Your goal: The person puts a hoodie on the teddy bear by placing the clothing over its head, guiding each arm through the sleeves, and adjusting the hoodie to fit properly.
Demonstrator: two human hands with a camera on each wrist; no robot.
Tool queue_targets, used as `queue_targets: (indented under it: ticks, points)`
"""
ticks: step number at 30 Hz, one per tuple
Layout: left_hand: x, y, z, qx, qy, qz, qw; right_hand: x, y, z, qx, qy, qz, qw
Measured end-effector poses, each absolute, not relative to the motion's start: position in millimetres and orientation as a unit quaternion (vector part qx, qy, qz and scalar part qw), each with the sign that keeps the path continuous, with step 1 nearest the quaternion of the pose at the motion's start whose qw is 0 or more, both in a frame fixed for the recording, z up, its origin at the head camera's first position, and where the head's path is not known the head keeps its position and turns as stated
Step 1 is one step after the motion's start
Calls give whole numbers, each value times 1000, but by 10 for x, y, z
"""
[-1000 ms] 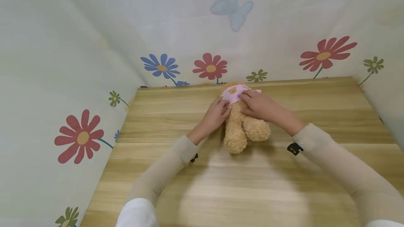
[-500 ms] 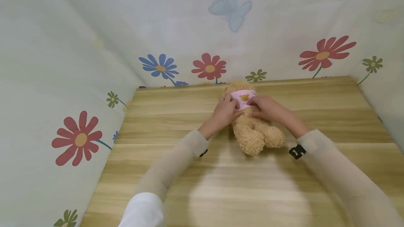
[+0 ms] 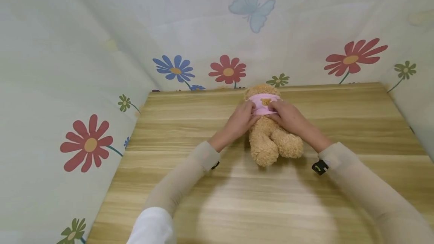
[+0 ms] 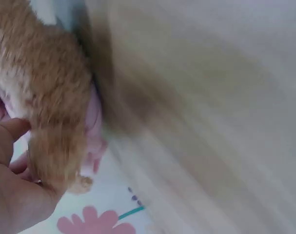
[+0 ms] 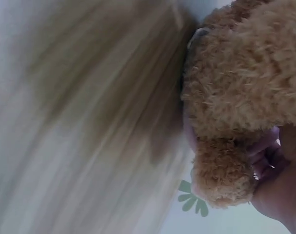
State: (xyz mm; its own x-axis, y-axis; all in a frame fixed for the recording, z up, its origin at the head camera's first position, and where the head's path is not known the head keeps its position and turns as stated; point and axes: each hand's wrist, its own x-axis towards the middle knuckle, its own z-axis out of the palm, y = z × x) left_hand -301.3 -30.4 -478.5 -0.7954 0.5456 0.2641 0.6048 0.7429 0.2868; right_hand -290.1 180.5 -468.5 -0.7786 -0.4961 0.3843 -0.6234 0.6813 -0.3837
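Note:
On the wooden table (image 3: 271,206) lies a tan plush teddy bear (image 3: 263,142), belly up, legs toward me and head by the back wall. It wears a pink shirt (image 3: 260,104) with a small bear face on its front. My left hand (image 3: 238,121) pinches the shirt at its lower left edge, and my right hand (image 3: 292,119) pinches it on the right, thumbs low against the belly. In the left wrist view, the left thumb (image 4: 13,129) presses by the curly fur (image 4: 45,73). Fur (image 5: 250,73) mostly covers the right fingers in the right wrist view.
A pale back wall (image 3: 298,29) with printed flowers and a blue butterfly (image 3: 252,9) rises behind the bear's head. A left side wall (image 3: 51,78) and a right side wall (image 3: 420,97) enclose the table.
The bear has shifted a little to the right, turning at half a second ago and then straightening. Both hands went along, and their fingers have curled closer onto the shirt.

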Motion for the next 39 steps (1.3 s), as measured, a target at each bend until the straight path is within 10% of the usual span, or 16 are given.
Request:
queue_targets:
  ticks: [11,26,39]
  points:
    - [-3223,-220,-4806,-322,-936,-126,62,-3015,1723,-4514,307,-914,265,-9]
    - [-3067,-390,-4810,-475,-861,-144,108,-3048,1656,-4605,249,-952,175,25]
    - [-3105,-76,-4813,-277,-942,-104,159,-2861,1542,-4656,207,-951,168,155]
